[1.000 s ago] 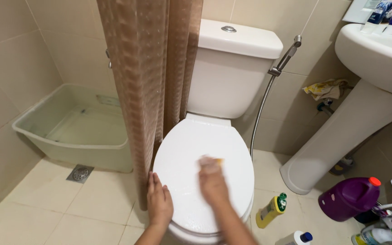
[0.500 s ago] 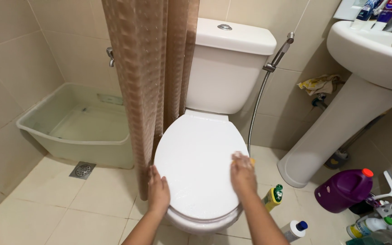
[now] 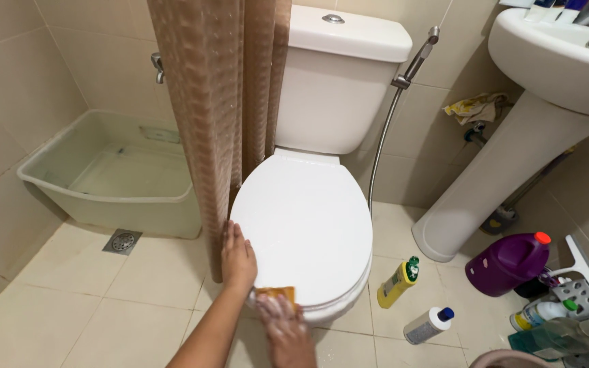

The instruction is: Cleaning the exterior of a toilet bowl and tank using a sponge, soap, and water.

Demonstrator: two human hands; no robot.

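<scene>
Down at the front rim of the closed white toilet lid (image 3: 301,225), the right hand (image 3: 282,326) is blurred, its soapy fingers curled over a small orange-yellow sponge (image 3: 275,294) pressed against the lid's near edge; how tightly they grip I cannot tell. The left hand (image 3: 238,257) lies flat on the lid's left edge, fingers straight and together, holding nothing, just beside the brown patterned shower curtain (image 3: 216,102) that hangs down past the bowl. Behind the lid stands the white ceramic cistern (image 3: 339,82), with a chrome bidet sprayer and hose (image 3: 403,75) on the wall to its right. Left of the curtain sits a pale green plastic tub (image 3: 114,177), near a metal floor drain (image 3: 123,241). On the tiled floor to the right of the bowl are a yellow bottle with a green cap (image 3: 397,282), a white bottle with a blue cap (image 3: 428,324) and a purple jug with a red cap (image 3: 508,263), beside the white pedestal basin (image 3: 512,163).
</scene>
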